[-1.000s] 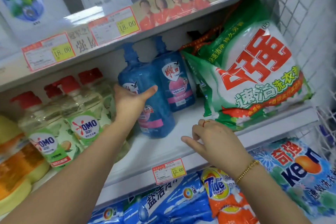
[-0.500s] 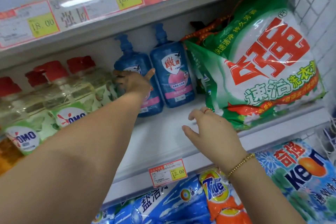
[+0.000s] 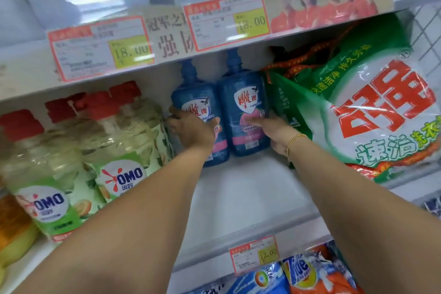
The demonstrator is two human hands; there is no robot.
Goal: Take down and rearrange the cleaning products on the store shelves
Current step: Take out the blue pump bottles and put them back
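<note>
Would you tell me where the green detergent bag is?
Head view, right side: the green detergent bag stands on the shelf beside the right blue bottle.

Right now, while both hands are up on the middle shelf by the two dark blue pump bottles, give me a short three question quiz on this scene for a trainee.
1. True or false: the left hand grips the left dark blue plastic pump bottle.
2. What sits directly to the right of the right dark blue plastic pump bottle, beside the right hand?
A. a brown cardboard box
B. the big green and white plastic detergent bag
C. a stack of yellow sponges
3. Fill in: the yellow price label above the two bottles reads ____.

Key: 1 true; 2 B; 3 18.00
</note>
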